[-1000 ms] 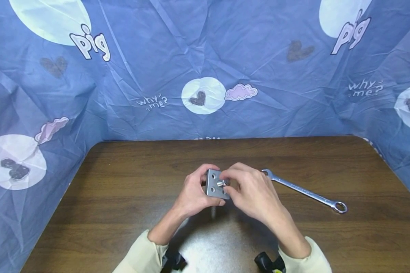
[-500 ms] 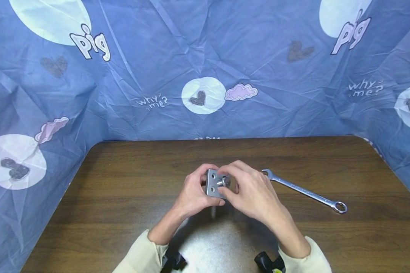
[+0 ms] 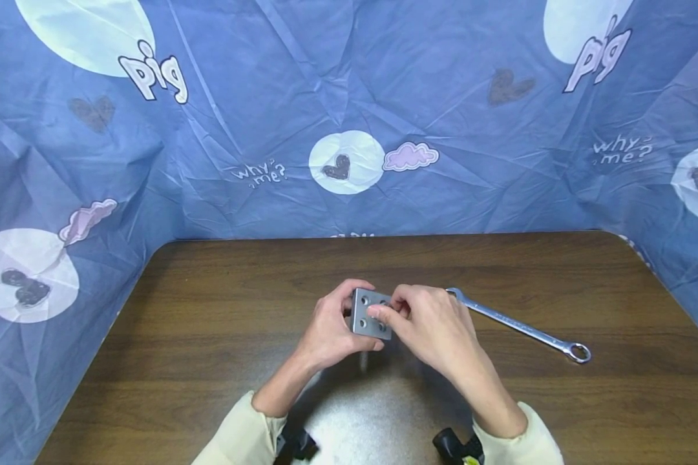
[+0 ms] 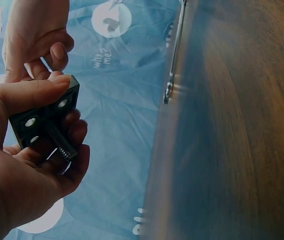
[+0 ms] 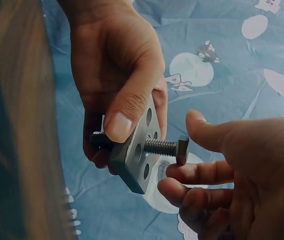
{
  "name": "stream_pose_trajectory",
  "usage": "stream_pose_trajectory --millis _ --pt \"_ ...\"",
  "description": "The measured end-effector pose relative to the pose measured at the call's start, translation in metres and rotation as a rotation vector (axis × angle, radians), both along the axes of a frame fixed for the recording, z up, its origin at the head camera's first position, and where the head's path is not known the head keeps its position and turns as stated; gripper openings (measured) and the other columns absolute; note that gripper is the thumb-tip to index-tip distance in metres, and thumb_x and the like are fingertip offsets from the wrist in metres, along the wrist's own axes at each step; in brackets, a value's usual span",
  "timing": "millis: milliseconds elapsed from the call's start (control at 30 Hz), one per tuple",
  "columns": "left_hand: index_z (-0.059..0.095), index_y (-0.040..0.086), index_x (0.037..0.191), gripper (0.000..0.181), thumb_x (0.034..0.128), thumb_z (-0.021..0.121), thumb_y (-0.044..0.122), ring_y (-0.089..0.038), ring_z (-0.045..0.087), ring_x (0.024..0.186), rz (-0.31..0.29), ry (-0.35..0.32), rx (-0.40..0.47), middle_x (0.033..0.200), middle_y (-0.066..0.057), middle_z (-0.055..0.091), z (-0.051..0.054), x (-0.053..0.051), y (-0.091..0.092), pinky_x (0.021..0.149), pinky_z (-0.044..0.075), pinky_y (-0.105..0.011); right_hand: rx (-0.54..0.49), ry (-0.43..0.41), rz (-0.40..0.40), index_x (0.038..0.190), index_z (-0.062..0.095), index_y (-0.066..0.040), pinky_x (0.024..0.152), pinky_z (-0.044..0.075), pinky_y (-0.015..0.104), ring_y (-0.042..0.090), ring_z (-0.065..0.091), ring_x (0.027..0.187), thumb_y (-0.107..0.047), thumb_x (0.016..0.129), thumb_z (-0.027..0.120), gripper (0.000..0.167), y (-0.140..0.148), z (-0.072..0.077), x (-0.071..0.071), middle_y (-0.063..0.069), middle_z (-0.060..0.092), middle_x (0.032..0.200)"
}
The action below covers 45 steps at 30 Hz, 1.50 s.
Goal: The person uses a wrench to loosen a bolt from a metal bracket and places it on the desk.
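A grey metal plate with several holes (image 3: 372, 331) sits in my left hand (image 3: 330, 329), gripped by its edges between thumb and fingers. In the right wrist view a threaded bolt (image 5: 159, 147) passes through the plate, its hex head (image 5: 182, 150) facing my right hand (image 5: 262, 175). The bolt's threaded end (image 4: 62, 142) sticks out on the other side, among my left fingers. My right thumb is a little apart from the hex head, with the forefinger just below it; whether that finger touches cannot be told. In the head view the thumb hides the head.
A combination wrench (image 3: 518, 327) lies slantwise on the brown wooden table (image 3: 221, 323), to the right of my right hand. Blue printed cloth (image 3: 279, 116) stands behind and beside the table. Black devices (image 3: 456, 445) sit by both wrists.
My right thumb has moved up across the bolt head and the forefinger has drawn back to the right and curled. The left hand and the plate stay in place.
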<state>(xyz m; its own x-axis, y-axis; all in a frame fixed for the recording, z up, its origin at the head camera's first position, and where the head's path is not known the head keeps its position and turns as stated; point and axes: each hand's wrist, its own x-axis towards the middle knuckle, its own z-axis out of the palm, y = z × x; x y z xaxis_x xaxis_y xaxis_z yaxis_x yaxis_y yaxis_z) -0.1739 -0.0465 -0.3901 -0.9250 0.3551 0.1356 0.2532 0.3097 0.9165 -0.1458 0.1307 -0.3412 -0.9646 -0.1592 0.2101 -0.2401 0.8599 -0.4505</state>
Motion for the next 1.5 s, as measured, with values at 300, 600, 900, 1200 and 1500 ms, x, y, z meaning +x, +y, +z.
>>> stream_pose_trajectory --millis 300,600,900,1200,1500 --pt "0.058 0.007 0.125 0.074 0.057 0.089 0.0 -0.008 0.067 0.079 -0.008 0.0 -0.002 0.096 -0.014 0.077 -0.0007 -0.0001 0.0002 0.076 0.052 -0.031 -0.009 0.007 0.01 0.082 0.072 -0.018 0.051 0.037 0.024 0.004 0.049 0.056 -0.041 0.085 0.076 0.023 -0.0003 0.0012 0.0007 -0.008 0.064 0.067" --pt "0.059 0.008 0.124 0.074 0.0564 0.089 0.001 -0.007 0.066 0.078 -0.001 0.005 -0.004 0.093 -0.013 0.077 -0.0008 0.0003 -0.0002 0.077 0.05 -0.03 -0.028 0.046 0.056 0.092 0.075 -0.019 0.055 0.039 0.023 0.004 0.049 0.06 -0.03 0.081 0.081 0.016 -0.001 0.0031 0.0037 -0.007 0.067 0.078" --pt "0.06 0.01 0.123 0.074 0.0562 0.089 0.002 -0.008 0.066 0.079 0.011 0.007 -0.01 0.092 -0.012 0.077 -0.0006 -0.0003 -0.0006 0.078 0.049 -0.029 -0.051 0.132 0.122 0.099 0.077 -0.016 0.061 0.045 0.025 0.009 0.059 0.069 -0.013 0.076 0.083 0.024 -0.0016 0.0009 0.0041 -0.005 0.073 0.095" --pt "0.06 0.01 0.123 0.073 0.0561 0.089 0.0 -0.008 0.066 0.078 0.005 -0.001 0.004 0.092 -0.013 0.077 -0.0006 -0.0007 0.0 0.079 0.051 -0.033 -0.046 0.184 0.169 0.097 0.078 -0.018 0.061 0.045 0.021 0.004 0.057 0.069 0.001 0.075 0.078 0.029 0.0001 -0.0005 0.0031 -0.005 0.073 0.1" --pt "0.059 0.009 0.123 0.073 0.0564 0.089 0.001 -0.007 0.067 0.078 -0.001 0.004 0.002 0.09 -0.013 0.077 -0.0008 -0.0003 0.0003 0.081 0.05 -0.031 -0.065 0.208 0.206 0.093 0.077 -0.019 0.06 0.046 0.022 0.005 0.058 0.069 0.006 0.075 0.074 0.031 0.0024 -0.0028 0.0023 -0.005 0.072 0.099"
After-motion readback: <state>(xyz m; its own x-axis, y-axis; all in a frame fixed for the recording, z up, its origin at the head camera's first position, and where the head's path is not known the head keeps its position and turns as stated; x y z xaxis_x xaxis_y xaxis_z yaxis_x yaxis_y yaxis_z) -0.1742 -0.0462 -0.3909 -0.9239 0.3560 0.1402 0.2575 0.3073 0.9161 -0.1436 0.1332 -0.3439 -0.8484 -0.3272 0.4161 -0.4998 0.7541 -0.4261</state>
